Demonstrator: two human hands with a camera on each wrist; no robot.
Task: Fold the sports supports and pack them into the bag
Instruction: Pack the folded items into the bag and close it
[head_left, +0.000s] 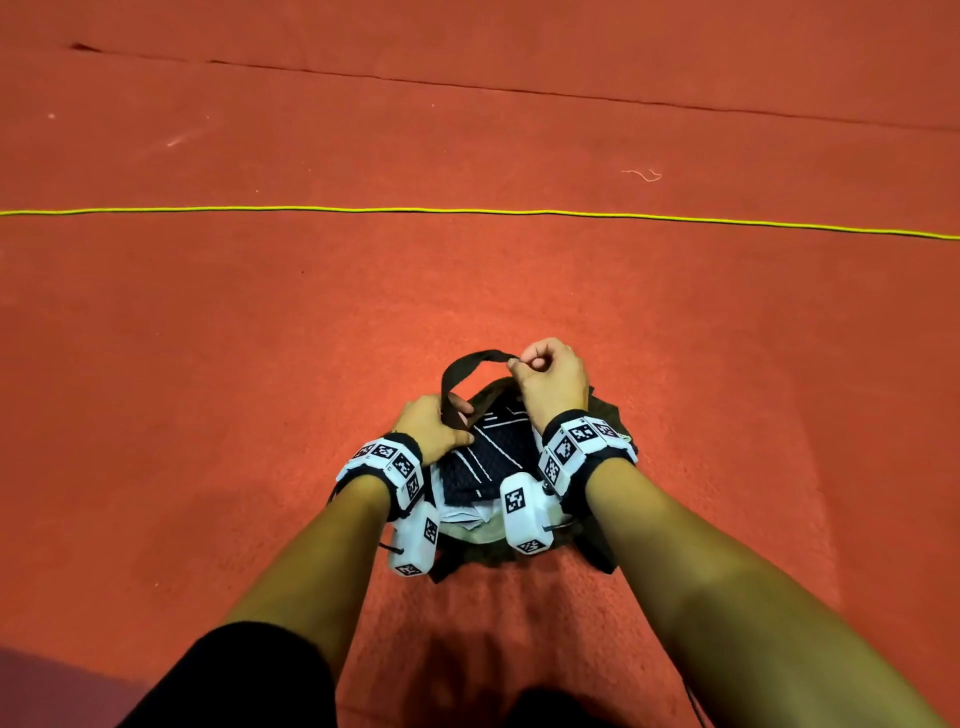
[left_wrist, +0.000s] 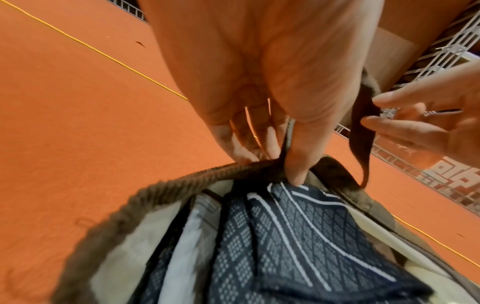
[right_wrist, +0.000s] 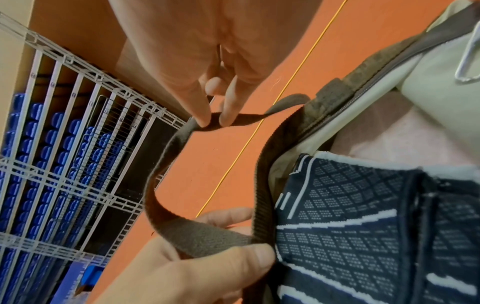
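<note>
Head view: my left hand (head_left: 434, 426) pinches the near end of the bag's handle (head_left: 470, 364) at the rim; my right hand (head_left: 548, 379) pinches its top. The bag (head_left: 605, 410) sits on the red floor (head_left: 208, 338).
Left wrist view: the folded supports (left_wrist: 298, 236) lie inside the bag's open mouth, right under my thumb. If I lift now, they could spill.
Right wrist view: the handle is twisted between my two grips, and the zip (right_wrist: 371, 82) is undone; pulling unevenly could tip the bag.

supports (head_left: 488, 447) inside bag (head_left: 605, 410) on floor (head_left: 208, 364); cord (head_left: 467, 210) beyond bag.
</note>
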